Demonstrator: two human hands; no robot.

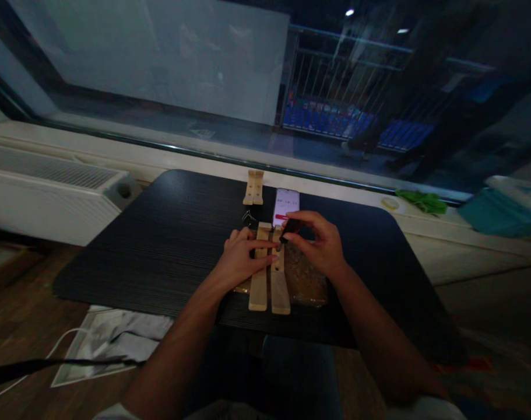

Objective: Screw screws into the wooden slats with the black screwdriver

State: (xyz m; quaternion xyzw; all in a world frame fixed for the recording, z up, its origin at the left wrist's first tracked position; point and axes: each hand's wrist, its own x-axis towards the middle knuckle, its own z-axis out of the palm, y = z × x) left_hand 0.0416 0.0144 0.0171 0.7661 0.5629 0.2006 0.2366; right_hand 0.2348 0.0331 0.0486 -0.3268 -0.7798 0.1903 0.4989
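Note:
Two long pale wooden pieces (pixel 269 286) lie side by side on the dark table (pixel 160 245), pointing away from me. My left hand (pixel 241 259) rests flat across them with its fingers stretched to the right. My right hand (pixel 320 242) hovers just right of the pieces and pinches a small dark object (pixel 290 227) over their far end. A clear plastic bag (pixel 306 280) lies under my right hand beside the wood.
A lit phone (pixel 285 206) lies beyond the hands. A second pair of short wooden pieces (pixel 253 188) sits at the table's far edge, with a small metal part (pixel 248 217) near it. A radiator (pixel 51 192) stands left; papers (pixel 112 341) lie on the floor.

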